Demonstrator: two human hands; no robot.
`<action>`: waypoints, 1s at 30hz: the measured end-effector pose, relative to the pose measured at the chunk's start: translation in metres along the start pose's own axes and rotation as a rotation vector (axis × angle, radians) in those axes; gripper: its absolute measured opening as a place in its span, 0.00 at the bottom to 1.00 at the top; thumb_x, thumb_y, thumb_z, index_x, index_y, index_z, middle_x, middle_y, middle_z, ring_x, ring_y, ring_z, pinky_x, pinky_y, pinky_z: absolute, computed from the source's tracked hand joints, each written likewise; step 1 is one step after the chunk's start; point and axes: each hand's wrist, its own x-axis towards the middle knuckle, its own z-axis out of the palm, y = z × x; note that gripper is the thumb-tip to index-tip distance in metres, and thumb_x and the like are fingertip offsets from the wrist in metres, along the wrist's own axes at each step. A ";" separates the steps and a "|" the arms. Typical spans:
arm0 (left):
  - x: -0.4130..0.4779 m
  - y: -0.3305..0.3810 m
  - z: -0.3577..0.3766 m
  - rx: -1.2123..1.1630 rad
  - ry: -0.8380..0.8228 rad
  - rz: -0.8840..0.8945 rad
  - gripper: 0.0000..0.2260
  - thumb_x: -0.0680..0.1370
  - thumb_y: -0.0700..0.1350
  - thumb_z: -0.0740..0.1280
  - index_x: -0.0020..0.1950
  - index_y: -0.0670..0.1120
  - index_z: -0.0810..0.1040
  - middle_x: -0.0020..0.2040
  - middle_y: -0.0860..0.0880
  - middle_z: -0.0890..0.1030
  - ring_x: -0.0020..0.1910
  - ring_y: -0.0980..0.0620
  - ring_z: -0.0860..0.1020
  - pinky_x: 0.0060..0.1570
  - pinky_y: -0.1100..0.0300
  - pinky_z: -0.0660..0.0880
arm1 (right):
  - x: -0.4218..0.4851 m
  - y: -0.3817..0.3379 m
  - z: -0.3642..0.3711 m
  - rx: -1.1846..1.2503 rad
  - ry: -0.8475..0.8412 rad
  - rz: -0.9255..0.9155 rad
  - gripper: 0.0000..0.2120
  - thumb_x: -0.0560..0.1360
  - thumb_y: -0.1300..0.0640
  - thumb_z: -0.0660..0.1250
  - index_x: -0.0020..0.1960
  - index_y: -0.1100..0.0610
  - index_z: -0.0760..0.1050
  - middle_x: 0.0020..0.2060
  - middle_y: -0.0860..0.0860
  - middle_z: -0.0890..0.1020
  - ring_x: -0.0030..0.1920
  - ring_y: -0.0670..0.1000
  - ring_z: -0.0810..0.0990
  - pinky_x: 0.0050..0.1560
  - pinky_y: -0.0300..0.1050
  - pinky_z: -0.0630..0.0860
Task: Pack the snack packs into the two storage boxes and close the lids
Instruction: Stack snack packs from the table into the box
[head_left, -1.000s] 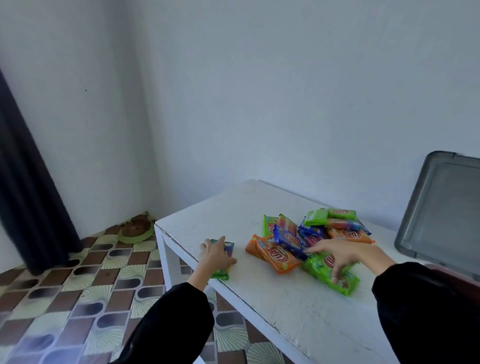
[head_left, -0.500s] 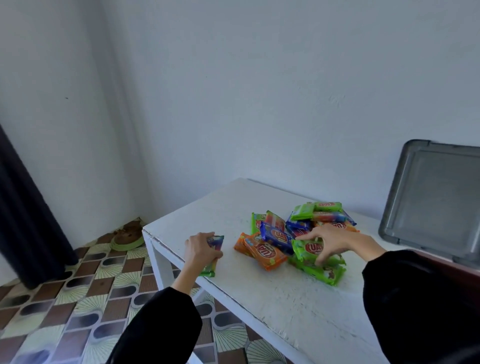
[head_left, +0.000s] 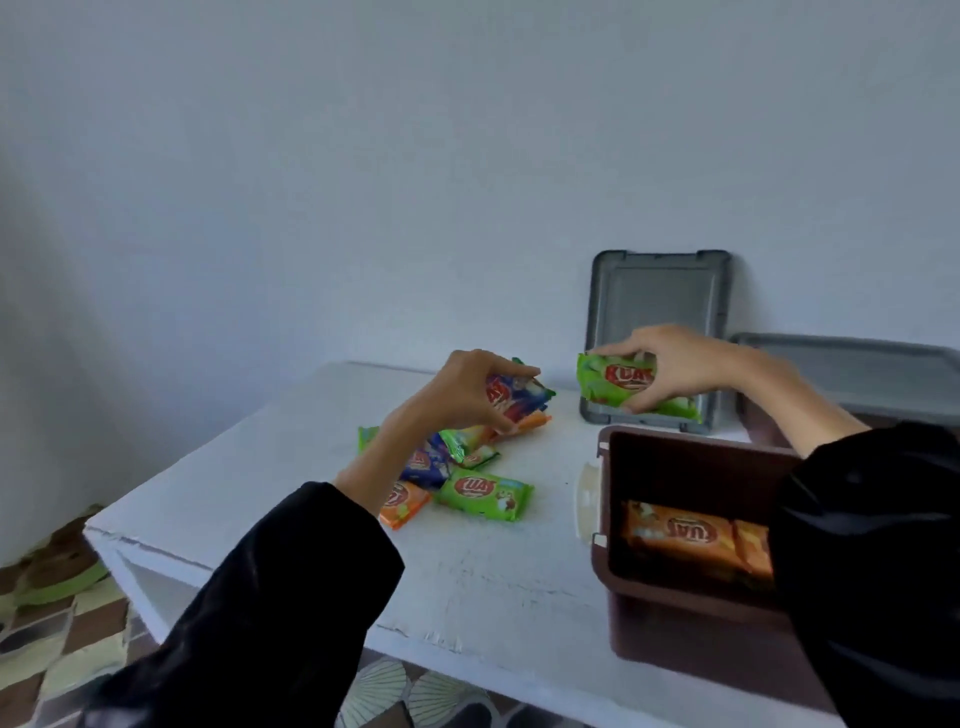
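At the left, the white table (head_left: 493, 582) carries a loose pile of snack packs (head_left: 441, 462) in green, blue and orange. The nearest green pack (head_left: 485, 494) has a red oval logo with white letters too blurred to read for sure. Above the pile, the left hand (head_left: 467, 395) is raised on a bent wrist. Its fingers curl over a small stack of packs (head_left: 519, 402), and the thumb clamps it from the near side. The stack's writing is cut off by the fingers.

Further right, the right hand (head_left: 680, 364) reaches forward, palm down, and pinches 1 green pack (head_left: 613, 384) between thumb and fingertips in the air. Its red logo shows "KUA", and the rest is under the hand. Behind it, a grey lid (head_left: 660, 296) leans upright against the wall. Below sits an open brown storage box (head_left: 685, 462) with orange packs (head_left: 675, 535) lying flat inside, their logo upside down. A second grey lid (head_left: 857, 364) lies flat at the far right.
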 end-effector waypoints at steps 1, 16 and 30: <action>0.008 0.015 0.009 -0.006 -0.052 0.064 0.28 0.65 0.39 0.76 0.64 0.51 0.76 0.59 0.48 0.79 0.56 0.53 0.76 0.48 0.67 0.71 | -0.016 0.009 -0.003 -0.006 -0.008 0.030 0.36 0.65 0.49 0.75 0.70 0.43 0.64 0.51 0.47 0.73 0.51 0.47 0.71 0.49 0.41 0.66; 0.080 0.111 0.158 0.230 -0.609 0.505 0.29 0.67 0.38 0.74 0.66 0.53 0.73 0.64 0.47 0.69 0.63 0.49 0.66 0.63 0.56 0.64 | -0.146 0.107 0.057 0.035 -0.113 0.384 0.35 0.61 0.50 0.77 0.65 0.47 0.69 0.56 0.50 0.78 0.52 0.49 0.76 0.51 0.44 0.72; 0.082 0.094 0.188 0.250 -0.647 0.475 0.32 0.67 0.38 0.75 0.68 0.49 0.69 0.64 0.45 0.69 0.63 0.47 0.67 0.62 0.54 0.68 | -0.134 0.111 0.095 -0.026 -0.193 0.354 0.34 0.65 0.55 0.75 0.69 0.50 0.68 0.64 0.51 0.75 0.62 0.51 0.74 0.60 0.44 0.72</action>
